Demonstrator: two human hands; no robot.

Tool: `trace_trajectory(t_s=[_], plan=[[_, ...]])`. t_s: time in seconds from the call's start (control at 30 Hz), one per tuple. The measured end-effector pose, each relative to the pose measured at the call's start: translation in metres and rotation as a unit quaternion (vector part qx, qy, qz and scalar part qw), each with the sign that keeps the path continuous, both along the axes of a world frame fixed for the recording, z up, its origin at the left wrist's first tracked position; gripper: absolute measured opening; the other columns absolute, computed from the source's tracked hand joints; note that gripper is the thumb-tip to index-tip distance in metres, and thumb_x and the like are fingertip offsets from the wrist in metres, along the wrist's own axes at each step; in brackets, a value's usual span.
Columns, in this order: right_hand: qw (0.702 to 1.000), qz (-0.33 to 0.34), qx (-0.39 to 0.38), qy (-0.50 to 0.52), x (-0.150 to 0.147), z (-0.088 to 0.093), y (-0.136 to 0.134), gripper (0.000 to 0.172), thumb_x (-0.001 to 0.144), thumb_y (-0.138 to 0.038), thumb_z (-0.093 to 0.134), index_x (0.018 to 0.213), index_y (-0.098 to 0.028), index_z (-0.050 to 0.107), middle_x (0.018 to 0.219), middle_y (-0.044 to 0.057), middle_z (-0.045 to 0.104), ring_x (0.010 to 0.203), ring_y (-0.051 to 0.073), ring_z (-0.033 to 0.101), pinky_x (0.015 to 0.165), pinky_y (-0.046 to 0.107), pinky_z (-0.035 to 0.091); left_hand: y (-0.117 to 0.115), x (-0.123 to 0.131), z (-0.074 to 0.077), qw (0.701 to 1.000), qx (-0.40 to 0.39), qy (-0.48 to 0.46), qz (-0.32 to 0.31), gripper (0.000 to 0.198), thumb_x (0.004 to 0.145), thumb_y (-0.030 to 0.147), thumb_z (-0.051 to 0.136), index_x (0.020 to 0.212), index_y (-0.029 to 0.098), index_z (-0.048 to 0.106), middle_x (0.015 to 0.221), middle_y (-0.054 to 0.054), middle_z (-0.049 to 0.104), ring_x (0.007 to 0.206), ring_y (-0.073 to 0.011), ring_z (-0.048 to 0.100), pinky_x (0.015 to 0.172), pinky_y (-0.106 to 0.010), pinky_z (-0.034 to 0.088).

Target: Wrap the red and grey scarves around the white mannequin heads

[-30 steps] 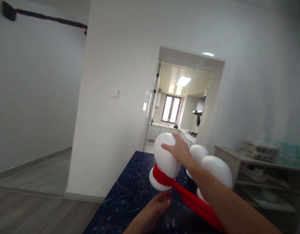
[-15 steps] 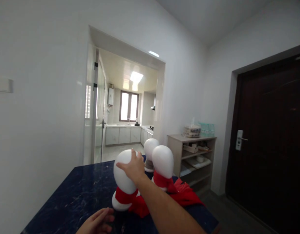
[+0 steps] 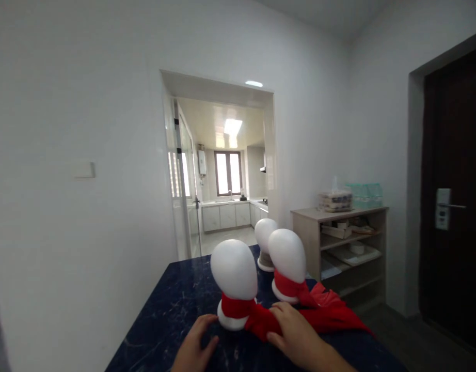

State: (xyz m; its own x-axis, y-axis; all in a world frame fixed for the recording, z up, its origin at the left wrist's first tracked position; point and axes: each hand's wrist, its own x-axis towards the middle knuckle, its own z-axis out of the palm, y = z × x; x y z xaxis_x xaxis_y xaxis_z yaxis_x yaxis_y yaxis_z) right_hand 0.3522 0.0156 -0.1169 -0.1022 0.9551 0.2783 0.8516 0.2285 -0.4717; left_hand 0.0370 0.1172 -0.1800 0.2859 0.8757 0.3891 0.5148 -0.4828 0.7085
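Observation:
Three white foam mannequin heads stand on a dark blue marbled table. The nearest head wears a red scarf round its neck. A second head behind it also has a red scarf that trails to the right. The third head at the back is bare. My left hand lies on the table by the nearest head's base, fingers loosely curled. My right hand rests flat on the red cloth right of that head.
A wooden shelf unit with boxes and packets stands right of the table. A dark door with a handle is at far right. A doorway ahead opens onto a white kitchen. White walls are on the left.
My right hand has left the top of the nearest head and come down onto the red scarf. My left hand has moved up to the head's base. The view has swung right.

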Motion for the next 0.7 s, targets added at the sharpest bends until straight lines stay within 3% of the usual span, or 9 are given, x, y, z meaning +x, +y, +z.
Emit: trace_trajectory(t_s=[0.03,0.1,0.13,0.2,0.3,0.43,0.57,0.63,0.7], plan=[[0.999,-0.003,-0.028,-0.026,0.016,-0.018,0.0,0.077,0.075,-0.033,0.08,0.148,-0.017,0.06,0.161,0.019,0.053,0.151,0.041,0.046,0.124,0.05,0.038,-0.006,0.006,-0.001,0.999,0.019,0.043,-0.014,0.05,0.084,0.037,0.064,0.132,0.028,0.073,0.149,-0.008,0.068,0.139,-0.0302,0.063,0.123,-0.047,0.048],[0.997,-0.009,-0.055,-0.047,0.041,-0.045,0.006,0.091,0.077,-0.03,0.076,0.162,-0.017,0.045,0.166,0.019,0.047,0.153,0.038,0.044,0.126,0.049,0.035,-0.016,0.018,-0.006,0.99,0.023,0.135,-0.036,0.063,0.084,0.028,0.064,0.147,0.031,0.065,0.166,-0.006,0.051,0.153,-0.0295,0.05,0.13,-0.045,0.038],[0.996,-0.02,-0.057,-0.06,0.048,-0.052,0.01,0.088,0.08,-0.028,0.074,0.162,-0.018,0.044,0.163,0.019,0.051,0.15,0.038,0.047,0.125,0.051,0.035,-0.018,0.024,-0.009,0.985,0.022,0.169,-0.036,0.065,0.085,0.028,0.064,0.151,0.031,0.061,0.169,-0.006,0.047,0.155,-0.0297,0.046,0.131,-0.045,0.037],[0.993,-0.041,-0.052,-0.094,0.055,-0.059,0.018,0.068,0.083,-0.024,0.068,0.15,-0.017,0.059,0.147,0.019,0.065,0.138,0.04,0.057,0.12,0.056,0.039,-0.019,0.031,-0.015,0.977,0.026,0.21,-0.027,0.065,0.09,0.03,0.063,0.155,0.031,0.057,0.171,-0.007,0.044,0.157,-0.0307,0.043,0.131,-0.046,0.036],[0.989,-0.057,-0.018,-0.134,0.053,-0.054,0.022,0.033,0.085,-0.016,0.059,0.113,-0.016,0.077,0.127,0.019,0.072,0.126,0.04,0.062,0.11,0.055,0.044,-0.015,0.033,-0.018,0.972,0.036,0.232,-0.011,0.059,0.097,0.034,0.055,0.155,0.032,0.056,0.171,-0.006,0.043,0.155,-0.0315,0.045,0.13,-0.049,0.038],[0.997,-0.019,-0.007,-0.072,0.061,-0.037,0.012,0.02,0.092,-0.028,0.059,0.101,-0.018,0.075,0.114,0.015,0.076,0.112,0.032,0.069,0.097,0.043,0.05,-0.01,0.03,-0.019,0.962,0.044,0.271,-0.011,0.055,0.101,0.037,0.048,0.156,0.033,0.053,0.172,-0.006,0.041,0.156,-0.0305,0.044,0.13,-0.049,0.037],[0.993,-0.006,-0.115,0.019,0.103,-0.016,-0.008,0.032,0.084,-0.047,0.072,0.103,-0.021,0.075,0.092,0.006,0.079,0.079,0.022,0.074,0.069,0.03,0.052,-0.005,0.026,-0.026,0.958,0.068,0.278,-0.007,0.054,0.102,0.04,0.048,0.156,0.034,0.053,0.171,-0.005,0.044,0.155,-0.0309,0.045,0.129,-0.05,0.038],[0.972,-0.017,-0.235,0.011,0.135,-0.007,-0.019,0.034,0.069,-0.042,0.081,0.095,-0.021,0.077,0.077,0.002,0.077,0.066,0.021,0.072,0.059,0.028,0.052,0.0,0.024,-0.031,0.958,0.079,0.274,-0.005,0.054,0.102,0.04,0.047,0.155,0.036,0.054,0.169,-0.003,0.047,0.154,-0.0295,0.048,0.128,-0.048,0.039],[0.953,-0.051,-0.297,-0.043,0.167,-0.001,-0.034,0.025,0.057,-0.031,0.083,0.079,-0.021,0.077,0.064,0.0,0.072,0.061,0.023,0.072,0.058,0.03,0.054,0.006,0.023,-0.036,0.959,0.089,0.269,-0.006,0.053,0.102,0.04,0.047,0.154,0.037,0.054,0.168,-0.001,0.048,0.152,-0.028,0.051,0.127,-0.045,0.04]])
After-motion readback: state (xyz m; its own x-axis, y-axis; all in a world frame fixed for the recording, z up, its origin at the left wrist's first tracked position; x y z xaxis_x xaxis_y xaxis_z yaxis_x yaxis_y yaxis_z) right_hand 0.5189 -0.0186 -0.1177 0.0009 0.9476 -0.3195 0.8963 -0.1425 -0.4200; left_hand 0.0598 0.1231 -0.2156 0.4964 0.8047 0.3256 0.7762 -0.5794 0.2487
